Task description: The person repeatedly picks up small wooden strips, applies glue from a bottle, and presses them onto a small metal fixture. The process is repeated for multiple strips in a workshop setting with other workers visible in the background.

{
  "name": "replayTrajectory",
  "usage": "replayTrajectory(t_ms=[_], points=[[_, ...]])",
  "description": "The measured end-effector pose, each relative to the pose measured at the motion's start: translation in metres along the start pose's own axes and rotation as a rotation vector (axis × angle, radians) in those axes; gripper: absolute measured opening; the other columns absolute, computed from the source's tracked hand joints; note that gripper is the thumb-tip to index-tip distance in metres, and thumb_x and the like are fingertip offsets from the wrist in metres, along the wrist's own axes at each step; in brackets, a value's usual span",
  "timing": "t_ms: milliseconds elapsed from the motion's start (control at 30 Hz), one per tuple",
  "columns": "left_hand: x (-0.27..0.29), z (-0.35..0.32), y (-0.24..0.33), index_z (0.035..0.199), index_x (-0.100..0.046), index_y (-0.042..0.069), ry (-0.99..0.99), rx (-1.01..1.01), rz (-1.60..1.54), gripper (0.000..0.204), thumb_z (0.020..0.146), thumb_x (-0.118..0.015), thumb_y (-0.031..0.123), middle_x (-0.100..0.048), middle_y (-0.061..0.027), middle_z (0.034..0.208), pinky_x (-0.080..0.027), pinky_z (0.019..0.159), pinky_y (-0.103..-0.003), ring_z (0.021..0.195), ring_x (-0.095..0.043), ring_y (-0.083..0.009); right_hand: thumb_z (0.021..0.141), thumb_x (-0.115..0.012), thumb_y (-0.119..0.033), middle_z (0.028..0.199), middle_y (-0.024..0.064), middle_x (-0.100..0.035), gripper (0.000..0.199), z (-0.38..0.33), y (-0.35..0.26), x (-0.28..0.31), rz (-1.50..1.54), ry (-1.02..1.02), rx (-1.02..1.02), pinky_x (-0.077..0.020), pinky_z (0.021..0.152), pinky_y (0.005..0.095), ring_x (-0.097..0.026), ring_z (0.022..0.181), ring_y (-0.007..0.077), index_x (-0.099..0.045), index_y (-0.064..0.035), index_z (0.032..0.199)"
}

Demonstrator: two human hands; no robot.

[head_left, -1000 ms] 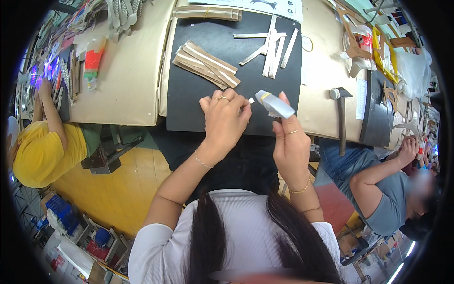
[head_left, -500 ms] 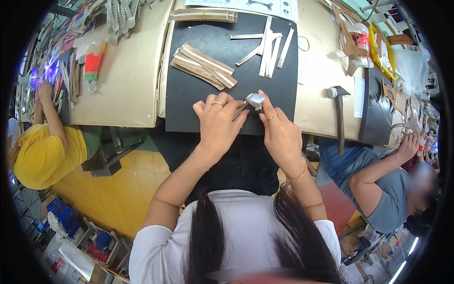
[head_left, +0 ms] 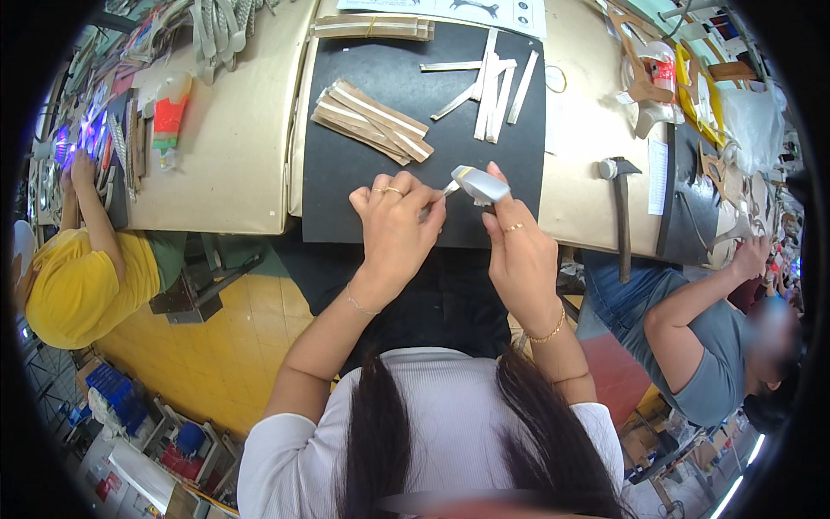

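Above the near edge of the black work mat point(head_left: 346, 203), my right hand point(head_left: 525, 251) grips a shiny silver-grey, flat piece point(head_left: 481, 185) between thumb and fingers. A thin yellowish line crosses this piece; its exact kind is unclear. My left hand point(head_left: 396, 221) is closed in a pinch on a narrow, light strip point(head_left: 450, 188), whose end meets the left side of the silver piece. Most of the strip is hidden by my fingers. Ahead of my left hand lies a fanned pile of brown strips with white stripes point(head_left: 372, 121). Several slim whitish strips point(head_left: 493, 95) lie loosely beyond my right hand.
A banded bundle of brown strips point(head_left: 373, 28) and a printed sheet point(head_left: 484, 10) lie at the far edge. A hammer point(head_left: 621, 208) rests to the right. On the left stands a red-and-green bottle point(head_left: 169, 117). Co-workers sit at both sides, one in yellow point(head_left: 82, 281).
My right hand has turned and shifted slightly right, and more of the silver piece's flat face shows. A thin light strip now shows between my hands. The right co-worker's hand has moved a little.
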State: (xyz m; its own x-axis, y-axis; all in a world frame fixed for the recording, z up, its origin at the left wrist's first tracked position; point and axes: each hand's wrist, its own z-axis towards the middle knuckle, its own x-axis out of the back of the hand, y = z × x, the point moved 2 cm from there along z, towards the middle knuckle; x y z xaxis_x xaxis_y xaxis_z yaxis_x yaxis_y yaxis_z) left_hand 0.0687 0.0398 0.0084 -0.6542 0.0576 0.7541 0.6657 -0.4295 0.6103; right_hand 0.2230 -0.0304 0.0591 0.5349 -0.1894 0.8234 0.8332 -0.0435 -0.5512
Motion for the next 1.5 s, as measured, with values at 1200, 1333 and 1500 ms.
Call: replayTrajectory(t_ms=[1200,1333,1500], points=[[0.01,-0.008,-0.004,0.084,-0.078,0.011,-0.056,0.087,-0.016,0.006,0.081,-0.081,0.015,-0.062,0.0014,0.083,-0.031,0.086,-0.038,0.088,-0.055,-0.0202,0.098,-0.066,-0.017,0.081,0.0085,-0.059,0.06,-0.006,-0.01,-0.007,-0.014,-0.07,0.014,-0.0523,0.054,0.0398,-0.064,0.061,0.0285,-0.047,-0.0177,0.155],[0.008,-0.008,-0.004,0.084,-0.077,0.011,-0.062,0.084,-0.002,0.006,0.081,-0.08,0.015,-0.062,0.0012,0.083,-0.031,0.086,-0.039,0.089,-0.055,-0.0205,0.098,-0.066,-0.017,0.08,0.0083,-0.057,0.06,0.003,-0.008,-0.01,-0.148,-0.132,0.048,-0.0513,0.054,0.0396,-0.062,0.06,0.0277,-0.048,-0.0162,0.155],[0.01,-0.01,-0.004,0.086,-0.077,0.012,-0.054,0.074,0.013,0.009,0.08,-0.082,0.017,-0.061,0.0016,0.084,-0.03,0.086,-0.039,0.089,-0.055,-0.0201,0.098,-0.066,-0.016,0.08,0.0085,-0.058,0.059,0.0,-0.012,-0.006,0.063,0.083,0.128,-0.0511,0.054,0.0393,-0.063,0.06,0.0276,-0.049,-0.0159,0.154]])
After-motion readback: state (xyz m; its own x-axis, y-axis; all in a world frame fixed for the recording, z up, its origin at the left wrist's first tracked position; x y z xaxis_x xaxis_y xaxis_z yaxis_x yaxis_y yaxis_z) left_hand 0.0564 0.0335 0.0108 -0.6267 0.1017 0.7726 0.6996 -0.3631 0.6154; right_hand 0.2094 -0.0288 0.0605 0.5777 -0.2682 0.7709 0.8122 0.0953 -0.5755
